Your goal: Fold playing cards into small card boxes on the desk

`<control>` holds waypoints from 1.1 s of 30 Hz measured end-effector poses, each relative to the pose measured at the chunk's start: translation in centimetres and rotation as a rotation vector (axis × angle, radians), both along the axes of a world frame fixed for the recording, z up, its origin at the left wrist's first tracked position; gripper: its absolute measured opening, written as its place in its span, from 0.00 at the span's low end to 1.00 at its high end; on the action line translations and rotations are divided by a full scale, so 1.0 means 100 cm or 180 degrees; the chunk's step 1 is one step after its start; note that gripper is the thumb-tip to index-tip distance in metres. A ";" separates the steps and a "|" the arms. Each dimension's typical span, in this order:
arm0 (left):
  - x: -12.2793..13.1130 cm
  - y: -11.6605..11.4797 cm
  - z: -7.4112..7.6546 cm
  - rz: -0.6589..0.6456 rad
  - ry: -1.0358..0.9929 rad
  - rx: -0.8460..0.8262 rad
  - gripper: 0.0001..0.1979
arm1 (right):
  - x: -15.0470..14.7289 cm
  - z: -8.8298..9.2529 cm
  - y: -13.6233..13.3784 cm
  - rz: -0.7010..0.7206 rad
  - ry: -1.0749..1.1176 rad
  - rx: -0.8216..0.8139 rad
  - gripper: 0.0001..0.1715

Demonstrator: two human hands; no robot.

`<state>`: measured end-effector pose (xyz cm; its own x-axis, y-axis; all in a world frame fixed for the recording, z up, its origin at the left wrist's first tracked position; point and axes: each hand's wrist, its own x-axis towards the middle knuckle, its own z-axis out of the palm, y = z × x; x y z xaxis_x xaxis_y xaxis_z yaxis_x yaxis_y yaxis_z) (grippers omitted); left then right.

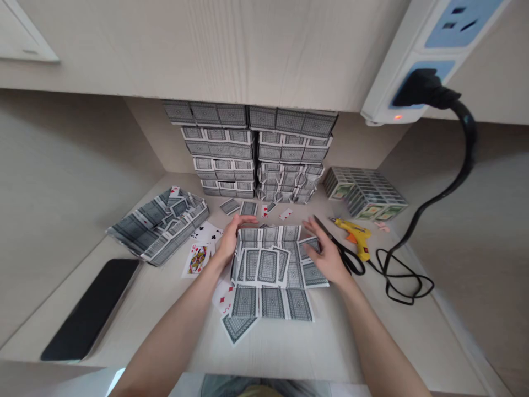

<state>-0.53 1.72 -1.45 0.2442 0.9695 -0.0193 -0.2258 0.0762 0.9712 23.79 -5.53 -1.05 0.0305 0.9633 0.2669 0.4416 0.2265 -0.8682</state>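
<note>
A box shape made of joined grey-backed playing cards (270, 264) lies half folded on the desk in front of me. My left hand (231, 240) cups its left wall, fingers curved over the top edge. My right hand (324, 251) presses against its right wall with fingers spread and slightly bent. Flat card panels (270, 303) stick out from the box toward me. Loose face-up cards (200, 251) lie just left of my left hand.
Stacked finished card boxes (252, 151) fill the back under a shelf. Another card box (159, 223) sits at left, a black phone (88, 309) nearer. Scissors (345, 253), a yellow glue gun (357, 237), card decks (366, 193) and a black cable (403, 278) lie at right.
</note>
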 end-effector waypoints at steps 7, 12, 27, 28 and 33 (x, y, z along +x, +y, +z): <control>0.001 -0.007 0.008 -0.0338 0.0560 0.0405 0.17 | 0.001 0.002 0.002 0.0334 -0.0123 -0.0127 0.27; 0.002 -0.004 0.001 -0.0246 0.0761 0.0273 0.13 | 0.003 0.000 0.003 0.0357 -0.0125 -0.0031 0.25; -0.002 -0.001 0.002 -0.0263 0.0902 0.0363 0.16 | -0.004 0.007 0.000 -0.0049 -0.0446 -0.0028 0.08; -0.003 -0.002 0.004 -0.0278 0.0881 0.0332 0.16 | -0.003 0.007 0.001 -0.0068 -0.0511 -0.0013 0.09; -0.009 -0.008 0.014 -0.0477 0.1147 0.0574 0.15 | 0.000 0.013 0.010 0.0026 -0.1036 0.0089 0.17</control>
<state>-1.44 0.92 -0.06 0.3913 0.9195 0.0375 0.1309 -0.0959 0.9867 23.76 -4.50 0.24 -0.0684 0.9552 0.2878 0.6930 0.2530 -0.6751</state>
